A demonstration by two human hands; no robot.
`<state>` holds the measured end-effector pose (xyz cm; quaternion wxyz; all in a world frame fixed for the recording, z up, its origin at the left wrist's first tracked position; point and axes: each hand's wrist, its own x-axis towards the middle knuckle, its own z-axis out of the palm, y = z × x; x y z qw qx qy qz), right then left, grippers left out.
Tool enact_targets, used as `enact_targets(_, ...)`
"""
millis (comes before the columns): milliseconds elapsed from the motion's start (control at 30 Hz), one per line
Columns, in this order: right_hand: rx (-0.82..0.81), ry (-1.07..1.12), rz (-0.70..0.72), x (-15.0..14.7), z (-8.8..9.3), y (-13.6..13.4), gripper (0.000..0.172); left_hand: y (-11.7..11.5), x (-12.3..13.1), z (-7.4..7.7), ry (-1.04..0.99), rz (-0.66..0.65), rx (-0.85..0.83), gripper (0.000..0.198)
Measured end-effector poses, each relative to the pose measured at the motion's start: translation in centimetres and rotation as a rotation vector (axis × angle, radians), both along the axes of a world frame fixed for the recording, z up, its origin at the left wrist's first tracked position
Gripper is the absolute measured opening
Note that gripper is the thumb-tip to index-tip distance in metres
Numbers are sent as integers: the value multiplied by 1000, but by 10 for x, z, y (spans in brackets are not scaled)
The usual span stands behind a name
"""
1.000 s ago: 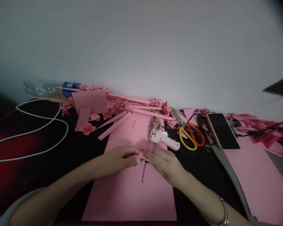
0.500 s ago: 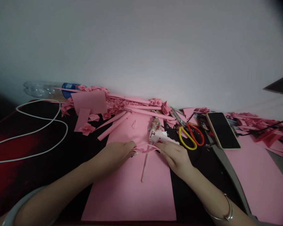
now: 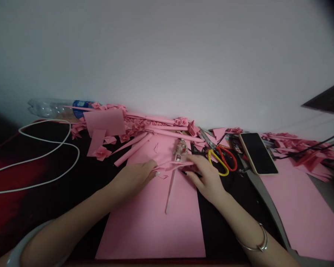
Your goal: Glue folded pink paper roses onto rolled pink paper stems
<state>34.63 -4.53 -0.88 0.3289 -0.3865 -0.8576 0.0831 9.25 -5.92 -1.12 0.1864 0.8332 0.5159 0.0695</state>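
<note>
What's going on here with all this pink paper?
A person's left hand and right hand are holding folded pink paper above a big pink sheet. A thin pink paper stem sits just below it. A glue gun, scissors and paper roses lie nearby.

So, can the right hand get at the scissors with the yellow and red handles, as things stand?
Probably yes: the right hand is close beside the scissors, with only dark tabletop between them, though its fingers rest on pink paper.
</note>
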Motion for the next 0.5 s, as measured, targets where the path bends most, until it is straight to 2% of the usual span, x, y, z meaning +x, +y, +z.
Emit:
enact_targets(100,71,36,-218,5,-1,7,63,1,-4,9,-110,131,-22,31)
enact_targets(200,26,-51,-309,9,-8,14,76,2,-6,11,-258,197,-40,30)
enact_targets(267,-36,-162,-311,11,-14,17,72,3,-6,9,-352,226,-51,29)
enact_targets(367,-82,-283,-334,13,-22,19,52,5,-7,5,-467,273,-85,26)
enact_targets(500,-63,-314,-349,14,-21,19,36,6,-7,3,-565,323,-125,24)
